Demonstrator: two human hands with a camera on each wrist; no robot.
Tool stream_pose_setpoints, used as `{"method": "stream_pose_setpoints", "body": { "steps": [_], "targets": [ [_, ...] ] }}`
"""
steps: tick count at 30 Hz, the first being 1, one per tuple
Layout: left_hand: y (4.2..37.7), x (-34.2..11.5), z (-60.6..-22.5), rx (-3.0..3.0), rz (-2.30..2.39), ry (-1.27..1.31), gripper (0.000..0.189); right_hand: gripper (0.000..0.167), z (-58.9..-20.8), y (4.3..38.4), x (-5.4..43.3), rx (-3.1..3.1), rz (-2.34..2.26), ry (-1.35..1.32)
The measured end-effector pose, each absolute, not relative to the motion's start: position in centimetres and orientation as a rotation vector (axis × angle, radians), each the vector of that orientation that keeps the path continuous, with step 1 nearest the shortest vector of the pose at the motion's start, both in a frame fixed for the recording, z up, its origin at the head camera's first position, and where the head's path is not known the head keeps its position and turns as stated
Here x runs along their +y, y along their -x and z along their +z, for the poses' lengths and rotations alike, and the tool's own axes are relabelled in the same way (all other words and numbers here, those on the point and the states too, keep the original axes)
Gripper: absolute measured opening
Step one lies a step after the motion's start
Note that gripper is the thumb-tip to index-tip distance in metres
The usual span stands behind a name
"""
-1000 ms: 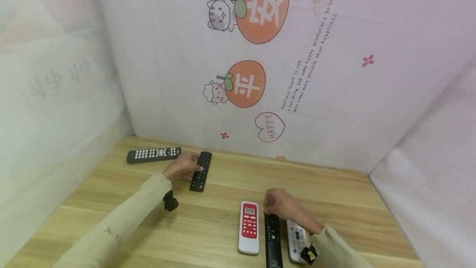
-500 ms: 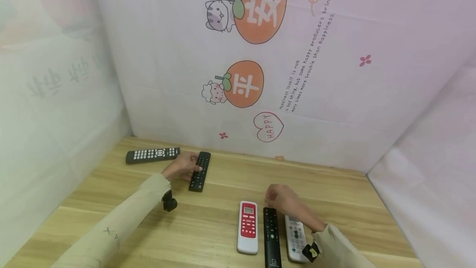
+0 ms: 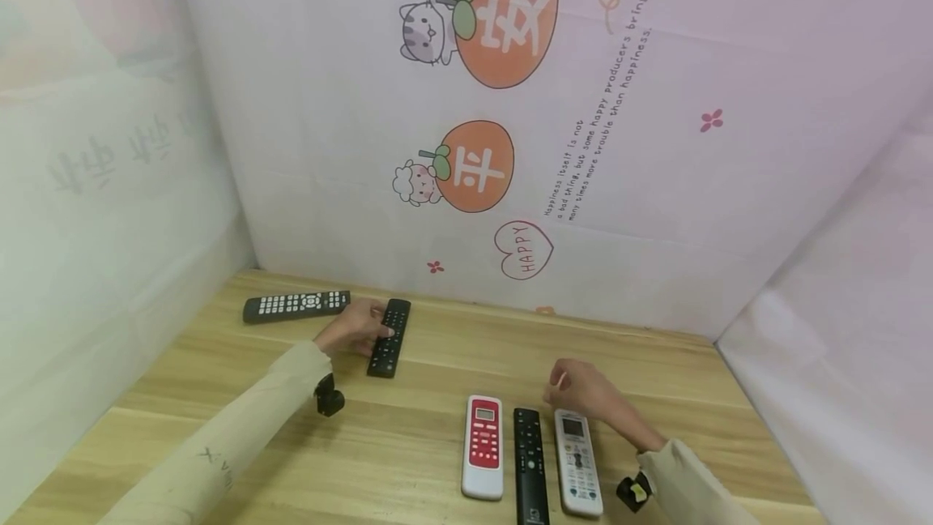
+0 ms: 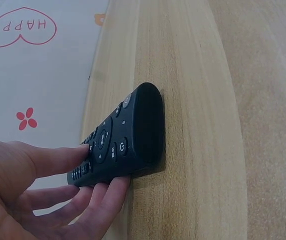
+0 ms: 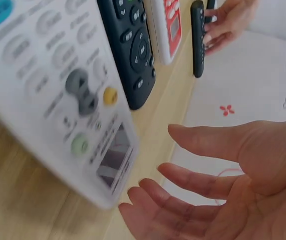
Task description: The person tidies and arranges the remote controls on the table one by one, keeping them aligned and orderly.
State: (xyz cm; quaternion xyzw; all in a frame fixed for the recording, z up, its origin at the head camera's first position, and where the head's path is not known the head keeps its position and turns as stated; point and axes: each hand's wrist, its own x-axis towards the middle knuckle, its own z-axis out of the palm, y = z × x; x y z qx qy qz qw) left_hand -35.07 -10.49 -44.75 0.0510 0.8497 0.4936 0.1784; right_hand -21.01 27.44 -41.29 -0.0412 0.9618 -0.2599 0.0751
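Note:
My left hand (image 3: 355, 326) grips a black remote control (image 3: 389, 339) near the back edge of the table. In the left wrist view its thumb (image 4: 57, 159) lies on the buttons and the fingers curl under the side. My right hand (image 3: 586, 391) hovers just beyond the top end of a white remote control (image 3: 579, 464) with a small screen. In the right wrist view that hand holds nothing, its fingers apart and loosely bent. Left of the white remote lie a long black remote (image 3: 531, 468) and a white remote with a red face (image 3: 483, 448).
A dark remote with white buttons (image 3: 295, 306) lies at the back left, behind the left wrist. Printed white cloth (image 3: 350, 209) walls the wooden table (image 3: 350, 444) at the back and both sides.
My right hand has left the top end of the long black remote and moved right to the white remote, uncovering its screen. The left hand keeps its hold on the black remote.

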Motion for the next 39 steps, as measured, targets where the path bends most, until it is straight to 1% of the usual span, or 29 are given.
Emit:
{"method": "stream_pose_setpoints", "body": {
  "steps": [6, 9, 13, 20, 26, 31, 39],
  "targets": [
    [35.2, -10.5, -44.8, 2.41, 1.392, -0.144, 0.063, 0.021, -41.0, 21.1, 29.2, 2.856, -0.735, 0.188],
    [35.2, -10.4, -44.9, 2.412, 1.388, -0.132, 0.063, 0.02, -41.0, 21.1, 29.7, 2.846, -0.722, 0.179],
    [35.2, -10.2, -44.9, 2.408, 1.386, -0.112, 0.062, 0.02, -41.1, 20.8, 30.4, 2.796, -0.77, 0.111],
    [35.1, -10.3, -44.8, 2.414, 1.385, -0.119, 0.063, 0.025, -41.3, 20.1, 31.3, 2.718, -0.881, -0.016],
    [35.2, -10.3, -44.6, 2.414, 1.375, -0.131, 0.063, 0.021, -41.9, 19.5, 31.5, 2.607, -0.992, -0.19],
    [35.2, -10.3, -44.5, 2.415, 1.367, -0.134, 0.064, 0.022, -42.1, 19.4, 31.1, 2.544, -1.025, -0.296],
    [34.9, -10.1, -44.6, 2.446, 1.368, -0.108, 0.069, 0.024, -41.8, 19.0, 30.6, 2.521, -0.98, -0.26]
  ]
}}
